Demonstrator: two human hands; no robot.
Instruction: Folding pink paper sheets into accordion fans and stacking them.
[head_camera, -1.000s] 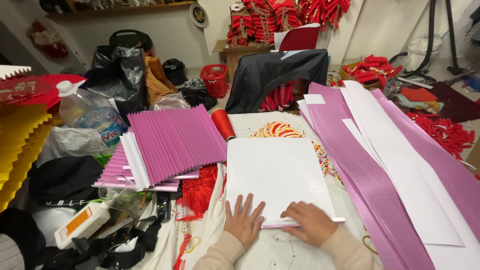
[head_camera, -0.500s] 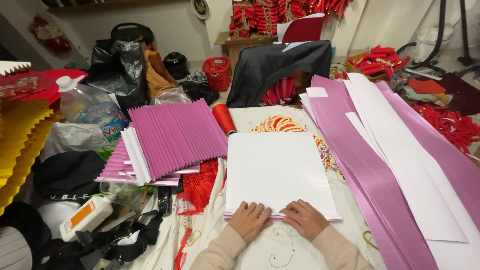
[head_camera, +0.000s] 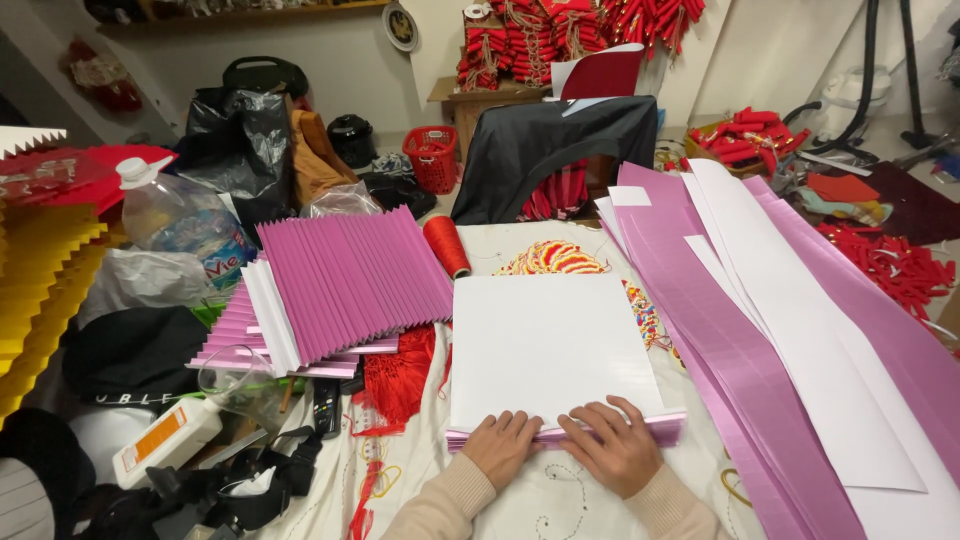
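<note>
Paper, white on top and pink beneath: sheet (head_camera: 548, 345) lying flat on the embroidered table cloth (head_camera: 560, 500), near edge folded into narrow pleats (head_camera: 560, 432). Left hand (head_camera: 500, 448) and right hand (head_camera: 612, 448) both palm down, fingers spread and pressing on that folded edge, pinching nothing. Likely light, thin and easily creased; stiff enough to hold a fold, slick on the glossy face; best held at the pleated near edge with flat fingers, not at the loose far corners. Just left, a finished stack of pink pleated paper (head_camera: 345, 285) with a red thread spool (head_camera: 445, 245) at its far corner. To the right, long pink and white strips (head_camera: 790, 330) fanned across the table. Further left, yellow pleated paper (head_camera: 40, 290), a clear plastic bottle (head_camera: 180, 220) holding water, a clear cup (head_camera: 232, 380), contents unclear. Behind, a red basket (head_camera: 436, 155), contents too small to tell, and a cardboard box (head_camera: 490, 105) piled with red bundles.
</note>
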